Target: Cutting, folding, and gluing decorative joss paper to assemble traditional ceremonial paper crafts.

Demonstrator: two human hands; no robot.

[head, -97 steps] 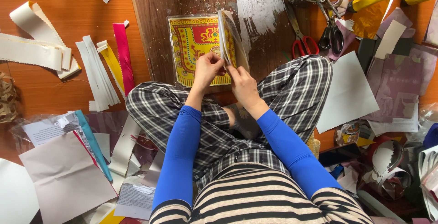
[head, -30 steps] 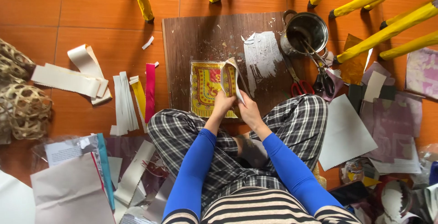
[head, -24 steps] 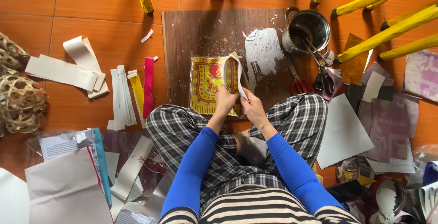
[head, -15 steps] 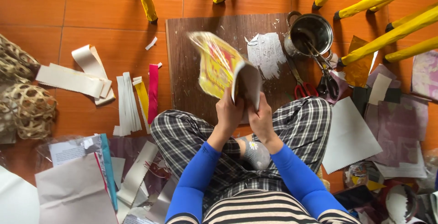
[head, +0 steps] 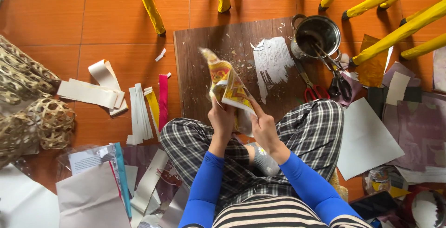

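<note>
While both hands pinch its lower end, left hand [head: 222,118] beside right hand [head: 264,128], the folded paper [head: 226,86] runs up-left away from them.

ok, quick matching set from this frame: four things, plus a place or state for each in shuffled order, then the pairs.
Things
1. yellow and red paper
2. metal pot
3. red-handled scissors
4. pink strip

Places or states
A. flat on the orange floor, left of the wooden board
B. lifted off the board, held by the left hand and right hand
C. at the board's far right corner, with tools standing in it
D. flat on the board's right side, below the pot

Pairs: 1-B, 2-C, 3-D, 4-A
</note>
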